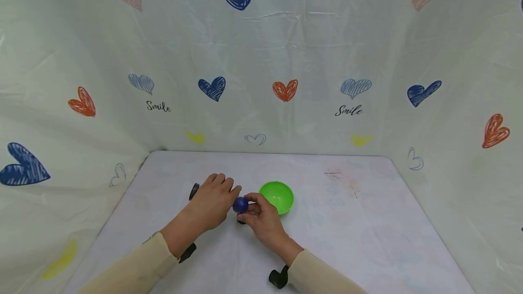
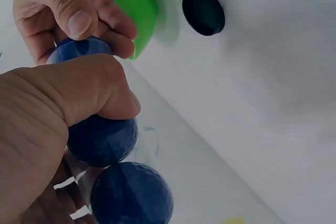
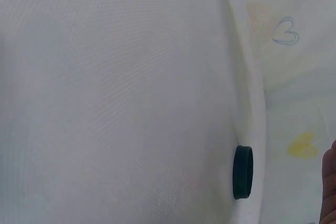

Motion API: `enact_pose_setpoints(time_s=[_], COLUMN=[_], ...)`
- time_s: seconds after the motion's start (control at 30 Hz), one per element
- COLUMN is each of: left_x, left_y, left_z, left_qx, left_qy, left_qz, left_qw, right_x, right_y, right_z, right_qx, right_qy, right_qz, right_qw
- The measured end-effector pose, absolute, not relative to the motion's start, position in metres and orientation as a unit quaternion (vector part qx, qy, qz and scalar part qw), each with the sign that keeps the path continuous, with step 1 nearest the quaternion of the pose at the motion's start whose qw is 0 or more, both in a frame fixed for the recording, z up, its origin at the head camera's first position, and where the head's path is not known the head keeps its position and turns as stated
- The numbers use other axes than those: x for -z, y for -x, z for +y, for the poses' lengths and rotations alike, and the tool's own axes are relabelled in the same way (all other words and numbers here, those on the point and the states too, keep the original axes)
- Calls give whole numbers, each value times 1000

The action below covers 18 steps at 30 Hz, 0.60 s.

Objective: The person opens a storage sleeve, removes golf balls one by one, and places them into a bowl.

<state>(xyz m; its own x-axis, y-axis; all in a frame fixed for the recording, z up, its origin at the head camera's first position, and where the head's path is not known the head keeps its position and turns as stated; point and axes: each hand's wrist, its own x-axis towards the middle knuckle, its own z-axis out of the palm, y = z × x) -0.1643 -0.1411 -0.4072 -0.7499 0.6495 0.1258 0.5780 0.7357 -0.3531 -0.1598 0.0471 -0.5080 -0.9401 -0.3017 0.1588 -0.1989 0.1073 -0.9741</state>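
My left hand (image 1: 212,201) grips a clear tube (image 2: 81,174) holding blue golf balls (image 2: 131,195), its thumb lying across it in the left wrist view. At the tube's right end, my right hand (image 1: 263,221) holds a blue golf ball (image 1: 240,204) with thumb and fingers; whether this ball is fully out of the tube I cannot tell. A black round piece (image 1: 194,191) shows beyond the left hand. Below the ball, partly hidden by the right hand, a black cap (image 1: 241,222) lies on the table. Just behind the right hand stands a green bowl (image 1: 278,196).
The white table (image 1: 347,230) reaches back to a pale curtain (image 1: 314,58) printed with hearts. Faint reddish marks (image 1: 333,173) lie on its far right part. In the right wrist view, a black round piece (image 3: 242,172) appears near the table edge.
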Motion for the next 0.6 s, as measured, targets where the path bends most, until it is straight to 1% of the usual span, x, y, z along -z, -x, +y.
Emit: enact_pose_setpoints(time_s=[0.1, 0.23, 0.47, 0.6], left_x=[406, 406, 414, 417], left_y=[163, 162, 164, 165], left_z=[-142, -143, -146, -146], left_qx=[-148, -146, -112, -94], left_qy=[337, 341, 348, 341], left_qz=[-922, -921, -920, -922], left_qw=[117, 118, 142, 155], right_x=[509, 508, 513, 515], right_y=[160, 161, 163, 166], right_z=[49, 49, 55, 59], right_qx=[637, 617, 601, 573], right_qy=[180, 211, 233, 261], right_qz=[748, 758, 765, 775], right_qw=[35, 13, -18, -50])
